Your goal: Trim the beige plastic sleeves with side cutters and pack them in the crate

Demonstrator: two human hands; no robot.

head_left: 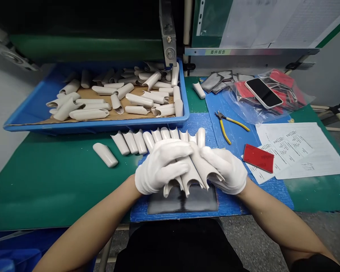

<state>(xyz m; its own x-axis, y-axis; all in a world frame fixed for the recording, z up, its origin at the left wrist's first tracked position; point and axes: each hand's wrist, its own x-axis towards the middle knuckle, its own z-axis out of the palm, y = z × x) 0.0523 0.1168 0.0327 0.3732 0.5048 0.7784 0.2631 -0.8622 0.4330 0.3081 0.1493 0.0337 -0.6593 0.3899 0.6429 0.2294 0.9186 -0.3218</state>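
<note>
White curved plastic shells (192,173) are held side by side between my gloved hands, their scooped ends facing me. My left hand (164,166) is closed round the left part of the group, with fingers over the top. On the other side, my right hand (228,170) grips the rightmost shell with thumb and fingers. Below them lies a dark, worn flat sheet (170,203) with whitish dust on it. Just beyond my hands stretches a row of similar shells (140,141), and one single shell (105,155) lies apart at the left.
A blue tray (102,126) holds many shells on cardboard. To the right are yellow-handled cutters (226,130), a red pad (258,158), papers (323,151), and a phone (264,92) on a plastic bag of red pieces (297,92). Grey pads (212,82) lie behind.
</note>
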